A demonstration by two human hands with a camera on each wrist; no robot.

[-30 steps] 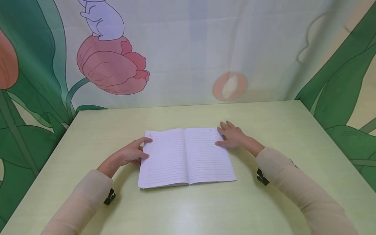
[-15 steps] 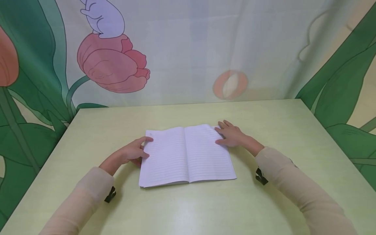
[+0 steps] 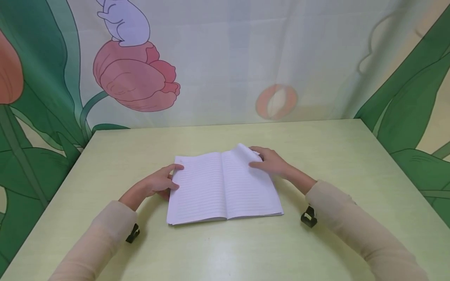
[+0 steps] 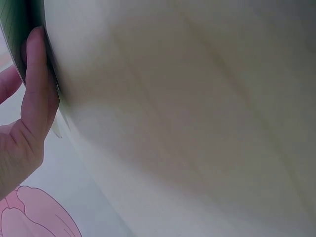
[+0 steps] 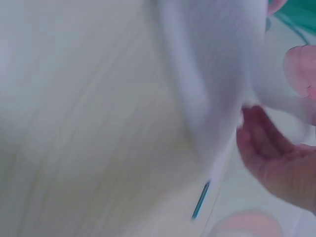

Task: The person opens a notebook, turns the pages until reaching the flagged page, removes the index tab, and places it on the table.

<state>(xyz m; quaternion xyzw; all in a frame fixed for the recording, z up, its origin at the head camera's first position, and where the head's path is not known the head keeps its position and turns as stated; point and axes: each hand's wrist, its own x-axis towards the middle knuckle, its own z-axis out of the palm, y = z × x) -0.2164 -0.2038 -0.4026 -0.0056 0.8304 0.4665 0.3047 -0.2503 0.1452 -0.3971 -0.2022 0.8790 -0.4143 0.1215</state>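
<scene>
An open notebook (image 3: 197, 191) with blank lined pages lies flat on the table. At its left edge my left hand (image 3: 159, 181) grips the pages, thumb and a finger on top and other fingers under the edge. In the left wrist view, fingers of the left hand (image 4: 34, 108) lie against the notebook's underside. My right hand (image 3: 270, 160) pinches the upper right corner of the right page (image 3: 242, 154), which bends upward and curls toward the spine. The right wrist view shows the raised page (image 5: 217, 74), blurred, beside the right hand (image 5: 281, 163).
The pale wooden table (image 3: 225, 253) ends at a printed curtain (image 3: 218, 78) with tulips and a rabbit. Black pieces (image 3: 309, 217) hang under both cuffs. A thin teal strip (image 5: 200, 200) shows below the page in the right wrist view; its kind is unclear.
The right hand has moved slightly left, its fingers curling in on the page. The right page's upper corner has risen and bent toward the spine. The left hand holds its place.
</scene>
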